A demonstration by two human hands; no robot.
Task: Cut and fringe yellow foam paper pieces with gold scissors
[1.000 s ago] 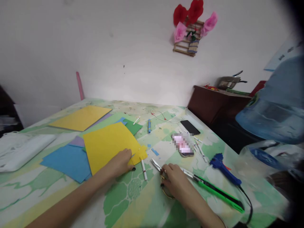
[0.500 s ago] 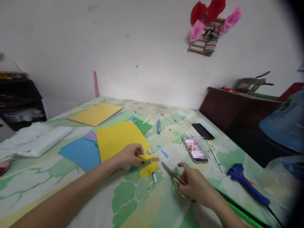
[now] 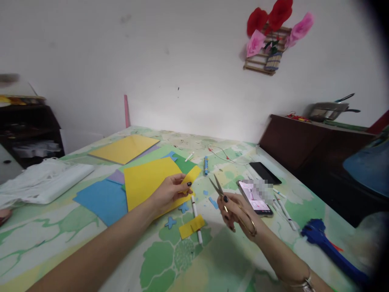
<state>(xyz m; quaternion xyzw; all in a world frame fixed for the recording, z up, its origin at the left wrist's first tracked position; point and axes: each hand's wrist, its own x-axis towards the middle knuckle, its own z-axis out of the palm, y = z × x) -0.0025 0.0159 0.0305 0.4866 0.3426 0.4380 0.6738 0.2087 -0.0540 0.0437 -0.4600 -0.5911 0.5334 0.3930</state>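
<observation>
Between the thumb and fingers of my left hand (image 3: 172, 190) is a small yellow foam strip (image 3: 192, 173), raised above the table. My right hand (image 3: 238, 209) grips a pair of gold-handled scissors (image 3: 217, 186), their blades slightly apart and pointing up and left, away from the strip. Below my hands, another yellow piece (image 3: 192, 227) lies across a white marker (image 3: 196, 219). Two small blue star-like cutouts, one of them a blue star (image 3: 170, 222), rest close to my left hand. A large yellow sheet (image 3: 148, 182) lies partly under that hand.
Blue sheets (image 3: 105, 198) and a yellow board (image 3: 126, 149) lie at the left, near a white bundle (image 3: 45, 180). On the right are a lit phone (image 3: 253, 196), a black phone (image 3: 266, 172), several markers (image 3: 284, 213) and a blue glue gun (image 3: 331, 247). A blue patterned tube (image 3: 206, 165) lies behind.
My left hand has lifted the yellow strip up from near the marker. My right hand has raised and turned the scissors, so the blades now point upward.
</observation>
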